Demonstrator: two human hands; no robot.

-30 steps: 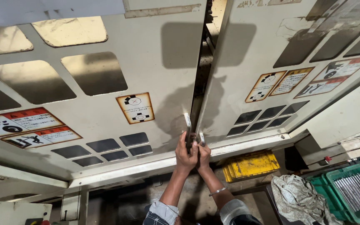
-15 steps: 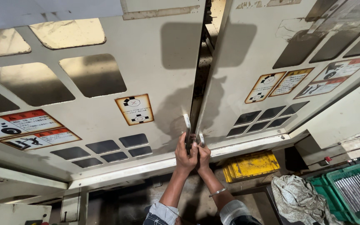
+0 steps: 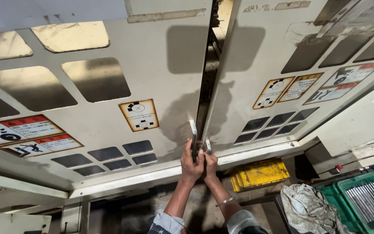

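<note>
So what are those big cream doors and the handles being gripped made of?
The doors look like painted sheet metal: flat cream panels, chipped and stained, with cut-out windows. The handles look like bare polished metal, silvery and glinting. The left hand and right hand each grip one.

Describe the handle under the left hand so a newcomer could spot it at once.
Find the dark gap between the two cream machine doors. At its lower end, the left hand grips a metal bar handle on the left door; it is longer than the right door's handle.
</note>
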